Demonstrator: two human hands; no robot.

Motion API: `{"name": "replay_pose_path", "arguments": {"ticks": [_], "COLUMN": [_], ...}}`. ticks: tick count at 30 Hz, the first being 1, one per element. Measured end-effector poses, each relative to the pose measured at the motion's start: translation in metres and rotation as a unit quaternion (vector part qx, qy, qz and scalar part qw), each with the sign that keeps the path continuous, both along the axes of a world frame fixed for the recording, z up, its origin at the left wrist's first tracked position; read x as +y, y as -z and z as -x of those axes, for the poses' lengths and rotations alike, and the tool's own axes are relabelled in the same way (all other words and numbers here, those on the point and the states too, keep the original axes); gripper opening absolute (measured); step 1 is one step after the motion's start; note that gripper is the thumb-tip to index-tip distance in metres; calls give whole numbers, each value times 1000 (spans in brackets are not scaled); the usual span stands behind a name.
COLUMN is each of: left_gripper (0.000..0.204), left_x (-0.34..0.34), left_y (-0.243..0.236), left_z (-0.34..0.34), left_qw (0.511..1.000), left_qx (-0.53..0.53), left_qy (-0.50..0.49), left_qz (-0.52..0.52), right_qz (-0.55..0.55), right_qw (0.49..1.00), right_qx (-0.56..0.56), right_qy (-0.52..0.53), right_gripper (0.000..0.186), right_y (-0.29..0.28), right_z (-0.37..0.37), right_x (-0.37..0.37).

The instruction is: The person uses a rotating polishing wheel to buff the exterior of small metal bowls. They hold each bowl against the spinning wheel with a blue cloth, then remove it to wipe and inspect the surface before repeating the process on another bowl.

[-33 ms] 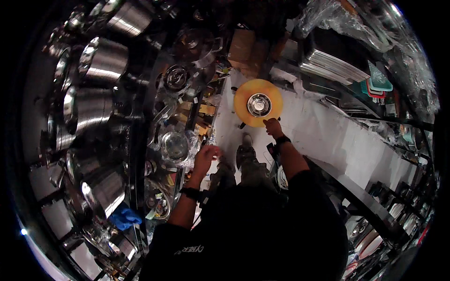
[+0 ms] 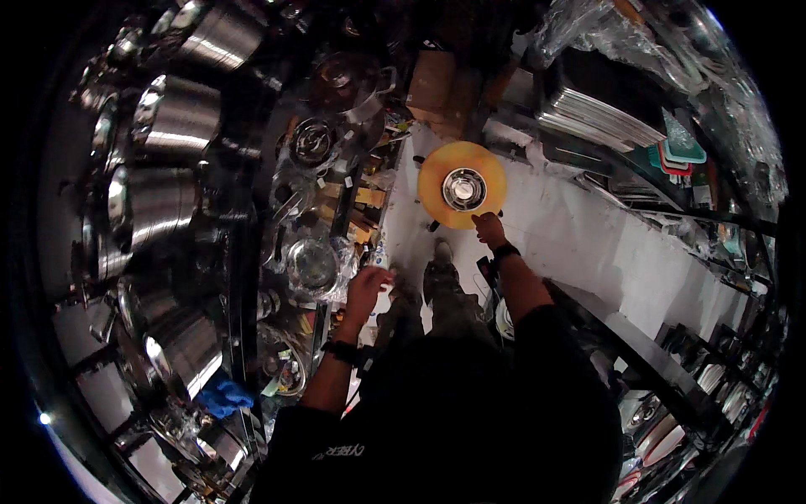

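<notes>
A round yellow stool (image 2: 435, 186) with dark legs stands on the pale floor in front of me. On its seat sits a shiny steel bowl (image 2: 464, 190). At the seat's near right edge is my right hand (image 2: 488, 229), its fingers closed. Whatever they grip is too small and dark to make out. My left hand (image 2: 366, 290) hovers at the left, beside the low shelf, palm inward with loosely bent fingers held apart and nothing visible in them. Nearest to it lies a round metal dish in clear plastic wrap (image 2: 312, 263).
Several big steel pots (image 2: 178, 113) line the rack at left. A blue cloth (image 2: 225, 396) hangs there. Cardboard boxes (image 2: 432, 81) stand beyond the stool. Stacked trays (image 2: 600, 118) and coloured plastic baskets (image 2: 682, 151) fill the right shelf. A dark metal shelf edge (image 2: 655, 357) runs close by my right side.
The view has shifted very slightly, with the left-hand pots a little lower. My left hand sits marginally lower in the picture. The right hand, stool and bowl stay as they were.
</notes>
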State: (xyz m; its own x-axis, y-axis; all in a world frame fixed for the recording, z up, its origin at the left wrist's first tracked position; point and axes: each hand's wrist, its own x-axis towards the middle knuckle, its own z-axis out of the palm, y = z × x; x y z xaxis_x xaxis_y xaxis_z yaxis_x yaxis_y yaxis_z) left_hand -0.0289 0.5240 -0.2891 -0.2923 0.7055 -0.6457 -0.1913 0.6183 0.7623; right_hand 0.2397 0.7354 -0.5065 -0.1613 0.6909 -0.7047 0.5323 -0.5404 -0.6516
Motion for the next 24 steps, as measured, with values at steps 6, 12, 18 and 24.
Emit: {"name": "replay_pose_path", "arguments": {"ticks": [6,12,18,24], "left_gripper": [19,18,26,41], "left_x": [-7,-1,-21,-6], "left_y": [32,29,45,3], "left_z": [5,-8,10,20], "left_qw": [999,992,994,990], "left_qx": [30,126,99,106], "left_qy": [-21,24,49,-8], "left_qz": [16,16,21,93], "right_qz": [56,73,-131,-168], "right_qw": [994,988,958,981], "right_qx": [57,-41,-199,42], "right_qy": [79,132,-159,92], "right_gripper": [31,30,31,16], "right_y": [62,86,126,96], "right_z": [9,24,14,22], "right_x": [18,35,29,35]}}
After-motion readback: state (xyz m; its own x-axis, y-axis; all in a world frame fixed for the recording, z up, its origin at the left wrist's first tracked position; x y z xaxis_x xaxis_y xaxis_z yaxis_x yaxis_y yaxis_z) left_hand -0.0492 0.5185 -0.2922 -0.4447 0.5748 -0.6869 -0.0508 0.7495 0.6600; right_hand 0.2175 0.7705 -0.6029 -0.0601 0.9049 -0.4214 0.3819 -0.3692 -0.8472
